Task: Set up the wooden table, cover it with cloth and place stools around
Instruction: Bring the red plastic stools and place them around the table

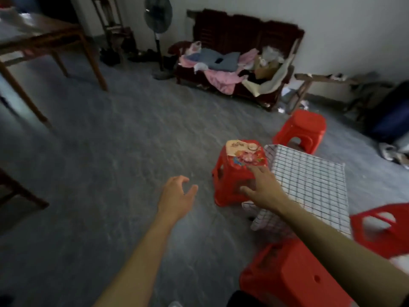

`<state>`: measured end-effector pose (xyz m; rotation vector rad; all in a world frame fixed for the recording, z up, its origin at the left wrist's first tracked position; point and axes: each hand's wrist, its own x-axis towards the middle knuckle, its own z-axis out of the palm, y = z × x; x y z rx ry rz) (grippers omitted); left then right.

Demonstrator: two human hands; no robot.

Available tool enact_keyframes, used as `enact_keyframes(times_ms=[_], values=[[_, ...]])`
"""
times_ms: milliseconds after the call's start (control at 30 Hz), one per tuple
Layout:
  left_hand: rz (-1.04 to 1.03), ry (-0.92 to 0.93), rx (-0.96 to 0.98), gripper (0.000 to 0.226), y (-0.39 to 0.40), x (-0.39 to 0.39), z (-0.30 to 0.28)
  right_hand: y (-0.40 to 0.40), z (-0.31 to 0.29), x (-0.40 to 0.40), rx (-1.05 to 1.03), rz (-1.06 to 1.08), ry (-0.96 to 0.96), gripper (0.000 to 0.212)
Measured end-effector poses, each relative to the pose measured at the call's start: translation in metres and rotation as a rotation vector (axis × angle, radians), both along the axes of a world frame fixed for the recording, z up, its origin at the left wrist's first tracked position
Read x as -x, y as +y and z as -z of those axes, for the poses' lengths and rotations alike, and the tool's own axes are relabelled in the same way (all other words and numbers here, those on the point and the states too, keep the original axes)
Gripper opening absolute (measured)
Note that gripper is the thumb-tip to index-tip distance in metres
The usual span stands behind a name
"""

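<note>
A low table stands at the right, covered by a white cloth with a dark grid. Several red plastic stools surround it. One stool with a flower picture on its seat stands at the cloth's left side. My right hand lies over that stool's near corner, fingers spread on the seat edge and thumb against its side. My left hand hovers over the floor to the left of this stool, fingers loosely curved, holding nothing. Other red stools sit beyond the table, at its right and in front of it.
A tall wooden table stands at the back left. A dark sofa piled with clothes lines the far wall, beside a standing fan and a wooden bench. Grey floor stretches across the middle.
</note>
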<state>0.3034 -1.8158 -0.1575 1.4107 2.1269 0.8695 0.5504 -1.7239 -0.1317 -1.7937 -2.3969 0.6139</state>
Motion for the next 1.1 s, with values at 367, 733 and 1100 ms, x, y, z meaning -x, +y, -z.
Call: enact_keyframes(times_ms=[367, 733, 1100], values=[[0.572, 0.062, 0.090, 0.037, 0.128, -0.128, 0.014, 0.012, 0.031, -0.128, 0.071, 0.514, 0.086, 0.076], [1.023, 0.263, 0.109, 0.038, 0.220, -0.297, 0.005, 0.004, 0.051, -0.255, 0.049, 0.965, 0.266, 0.074], [1.619, 0.287, 0.066, 0.039, 0.228, -0.490, 0.023, -0.099, 0.080, -0.325, 0.073, 1.583, 0.235, 0.076]])
